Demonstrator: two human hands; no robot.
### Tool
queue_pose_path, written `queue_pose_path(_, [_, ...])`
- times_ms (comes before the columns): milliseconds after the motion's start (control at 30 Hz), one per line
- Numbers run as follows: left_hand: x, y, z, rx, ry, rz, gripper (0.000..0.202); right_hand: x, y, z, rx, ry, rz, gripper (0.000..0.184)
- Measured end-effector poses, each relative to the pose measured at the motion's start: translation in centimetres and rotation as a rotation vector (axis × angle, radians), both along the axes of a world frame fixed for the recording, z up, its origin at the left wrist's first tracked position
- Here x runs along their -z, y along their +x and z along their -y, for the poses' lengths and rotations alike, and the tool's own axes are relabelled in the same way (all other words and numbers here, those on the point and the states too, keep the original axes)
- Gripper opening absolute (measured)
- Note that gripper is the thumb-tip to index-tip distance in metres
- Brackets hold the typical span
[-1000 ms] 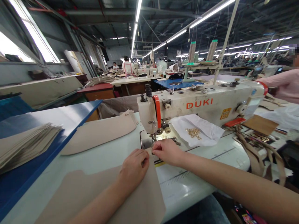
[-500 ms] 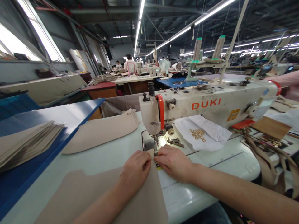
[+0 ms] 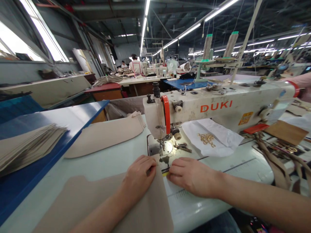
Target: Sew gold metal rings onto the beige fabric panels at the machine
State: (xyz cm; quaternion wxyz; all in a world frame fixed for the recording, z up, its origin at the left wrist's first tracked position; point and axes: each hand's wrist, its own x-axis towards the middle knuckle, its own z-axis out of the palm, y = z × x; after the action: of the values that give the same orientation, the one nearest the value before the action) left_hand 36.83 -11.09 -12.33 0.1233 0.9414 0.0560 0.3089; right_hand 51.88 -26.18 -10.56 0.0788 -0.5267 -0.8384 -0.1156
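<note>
A large beige fabric panel (image 3: 97, 200) lies on the pale sewing table, its upper right corner just short of the needle area. My left hand (image 3: 139, 174) rests on that corner, closed, with the fabric edge pinched at the thumb and fingertips. To the right of the panel, and apart from it, is my right hand (image 3: 189, 176), its fingers curled together beside the yellow strip (image 3: 165, 173); whatever they hold, if anything, is hidden. The sewing machine (image 3: 213, 108) stands beyond both hands, its needle above the metal plate (image 3: 155, 147).
Thread snips (image 3: 182, 147) lie right of the needle. White paper (image 3: 223, 137) bears gold-coloured metal pieces (image 3: 206, 139). Another beige panel (image 3: 107, 134) lies back left, and stacked panels (image 3: 29, 145) rest on the blue surface. Straps (image 3: 274, 161) hang at the right.
My right hand has drawn back to the right and slightly nearer, away from the panel's corner and the needle plate. My left hand stays almost in place on the panel.
</note>
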Motion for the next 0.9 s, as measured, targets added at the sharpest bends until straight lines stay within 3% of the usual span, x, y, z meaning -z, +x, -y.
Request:
queue_pose_path(133, [0.0, 0.0, 0.0, -0.008, 0.002, 0.01, 0.018, 0.2, -0.9, 0.0, -0.048, 0.033, 0.057, 0.01])
queue_pose_path(367, [-0.3, -0.1, 0.1, -0.022, -0.06, -0.029, 0.018, 2.1, -2.1, -2.0, 0.047, 0.17, -0.159, 0.012])
queue_pose_path(567, [-0.3, -0.2, 0.3, -0.051, -0.125, -0.036, 0.017, 2.3, -2.2, -1.9, 0.003, 0.044, -0.177, 0.012])
queue_pose_path(900, [-0.1, -0.1, 0.1, -0.046, -0.084, -0.017, 0.018, 2.2, -2.0, -1.8, -0.002, 0.016, -0.225, 0.013])
